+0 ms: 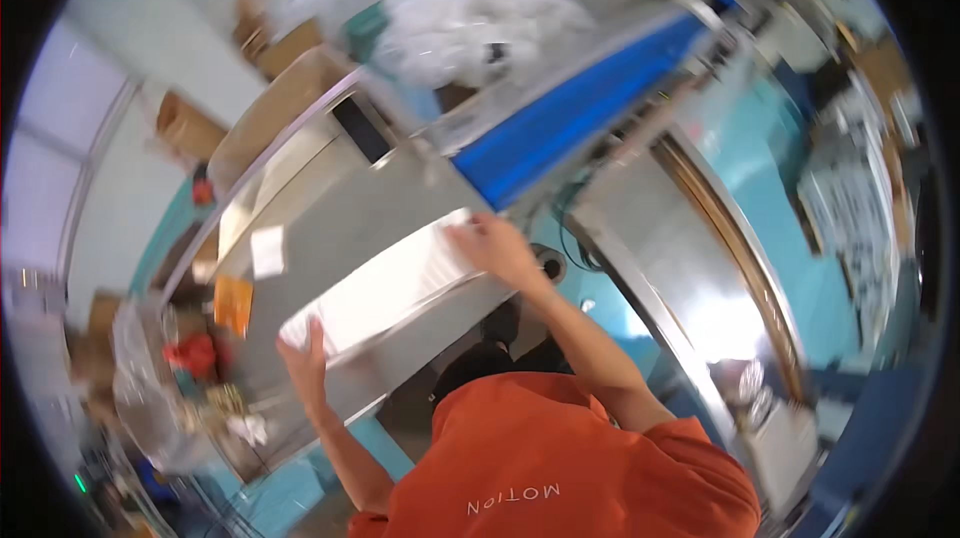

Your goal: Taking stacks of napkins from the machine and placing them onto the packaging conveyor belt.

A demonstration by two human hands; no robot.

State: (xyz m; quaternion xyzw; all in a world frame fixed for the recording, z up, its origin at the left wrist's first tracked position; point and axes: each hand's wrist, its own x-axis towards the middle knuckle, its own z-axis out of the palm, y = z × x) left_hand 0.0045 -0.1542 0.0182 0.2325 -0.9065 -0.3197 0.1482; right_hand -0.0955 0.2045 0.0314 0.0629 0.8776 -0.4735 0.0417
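A long white block-shaped bundle (pixel 392 290) lies slantwise along the near edge of the metal table (pixel 350 206). Whether it is a box or a row of packed sheets is too blurred to tell. My left hand (pixel 306 358) grips its near left end, thumb on top. At the far right end my right hand (pixel 490 246) is closed around the other corner, its fingers smeared a little by motion.
A blue conveyor belt (pixel 590 103) runs from the table's right end to the far right. On the table lie a dark phone-like slab (pixel 361 129), a white paper (pixel 268 252) and an orange packet (pixel 233 306). White plastic bags (pixel 475 18) are heaped behind. A metal bench (pixel 680 248) stands right.
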